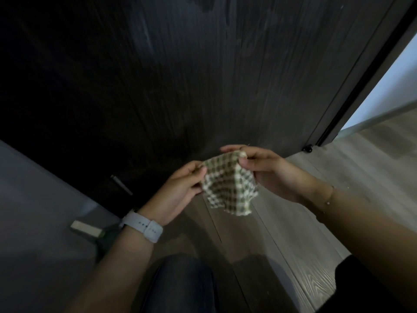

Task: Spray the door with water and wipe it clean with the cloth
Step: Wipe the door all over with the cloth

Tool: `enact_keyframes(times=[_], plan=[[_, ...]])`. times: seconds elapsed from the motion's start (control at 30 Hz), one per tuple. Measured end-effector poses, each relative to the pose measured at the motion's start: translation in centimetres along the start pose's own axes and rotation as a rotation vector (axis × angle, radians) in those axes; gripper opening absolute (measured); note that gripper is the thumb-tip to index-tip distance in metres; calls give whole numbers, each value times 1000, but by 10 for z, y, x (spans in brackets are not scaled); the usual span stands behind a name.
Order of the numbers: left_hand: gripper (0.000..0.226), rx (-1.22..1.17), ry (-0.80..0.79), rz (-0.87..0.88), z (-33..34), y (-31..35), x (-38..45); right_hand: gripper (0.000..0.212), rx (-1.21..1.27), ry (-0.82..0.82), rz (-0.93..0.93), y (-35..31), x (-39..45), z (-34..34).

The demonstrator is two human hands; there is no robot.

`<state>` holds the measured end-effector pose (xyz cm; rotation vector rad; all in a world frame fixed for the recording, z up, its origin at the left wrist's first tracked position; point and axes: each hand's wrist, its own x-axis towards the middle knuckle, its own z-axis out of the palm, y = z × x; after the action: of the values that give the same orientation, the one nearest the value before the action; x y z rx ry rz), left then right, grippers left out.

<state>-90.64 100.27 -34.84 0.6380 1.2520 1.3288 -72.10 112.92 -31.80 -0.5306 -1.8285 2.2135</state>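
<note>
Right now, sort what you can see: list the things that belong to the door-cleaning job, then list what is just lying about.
Belongs to the job:
- dark wooden door, with pale streaks on it
- green checked cloth, held off the door
- left hand and right hand, each pinching a cloth edge

Just lying about:
- small pale block on the floor
- door stopper

No spray bottle is in view.

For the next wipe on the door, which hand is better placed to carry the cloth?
Probably the right hand. It pinches the checked cloth at its top corner and sits higher, nearer the dark door. The left hand only holds the cloth's side edge, lower and further back.
</note>
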Motion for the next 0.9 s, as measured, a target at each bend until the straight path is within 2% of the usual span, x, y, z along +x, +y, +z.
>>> enact_keyframes(times=[0.1, 0.23, 0.3, 0.43, 0.57, 0.7, 0.8, 0.9], plan=[[22, -60, 77, -24, 24, -18, 12, 32, 40, 33, -34, 4, 1, 6], [29, 215, 293, 79, 20, -26, 29, 16, 21, 325, -43, 20, 7, -7], [27, 462, 411, 235, 6, -23, 33, 17, 32, 477, 14, 36, 9, -21], [33, 1187, 535, 660, -8, -12, 47, 18, 93, 751, 143, 73, 21, -51], [62, 1640, 497, 860, -1, -2, 71, 22, 171, 1008, 19, 103, 45, -78], [93, 1972, 449, 868, 2, 1, 107, 27, 352, 1390, -132, 111, 82, -96], [103, 2085, 515, 839, -1, 2, 128, 26, 554, 1554, -225, 109, 108, -113], [106, 2203, 590, 817, -7, 1, 138, 39, 780, 1622, -175, 106, 126, -123]])
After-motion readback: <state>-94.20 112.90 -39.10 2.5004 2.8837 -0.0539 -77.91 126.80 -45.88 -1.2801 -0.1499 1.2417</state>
